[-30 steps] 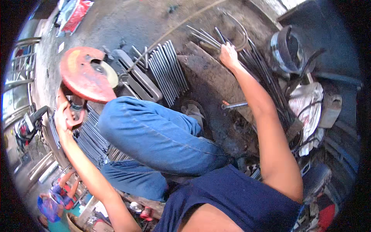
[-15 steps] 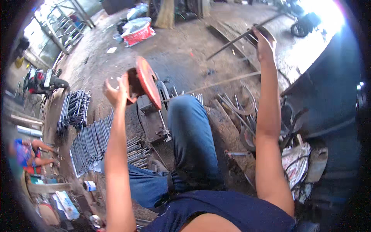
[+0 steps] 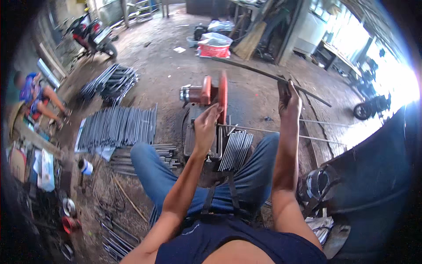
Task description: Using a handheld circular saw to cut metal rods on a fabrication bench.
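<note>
A cut-off saw [image 3: 205, 90] with an orange-red guard and motor housing stands on its base in front of my knees. My left hand [image 3: 206, 128] is at the lower near edge of the guard, its fingers bent together against it; the fingertips are partly hidden. My right hand [image 3: 290, 97] is raised to the right, closed around a long dark metal rod [image 3: 250, 69], which slants across beyond the saw. From the saw's base a thin rod [image 3: 259, 129] runs out to the right. Cut short rods [image 3: 236, 152] lie side by side between my knees.
Many metal rods [image 3: 118, 127] lie in a row at left, with bent metal frames [image 3: 112, 83] behind. A person [image 3: 37, 94] sits far left near a motorcycle [image 3: 92, 37]. A red-and-white sack [image 3: 214, 45] stands ahead; a dark panel [image 3: 369, 176] is at right.
The view has swung to the right and levelled. My left hand has gone from beside the motor housing to the guard's near edge. My right hand still holds the rod, now tilted the other way.
</note>
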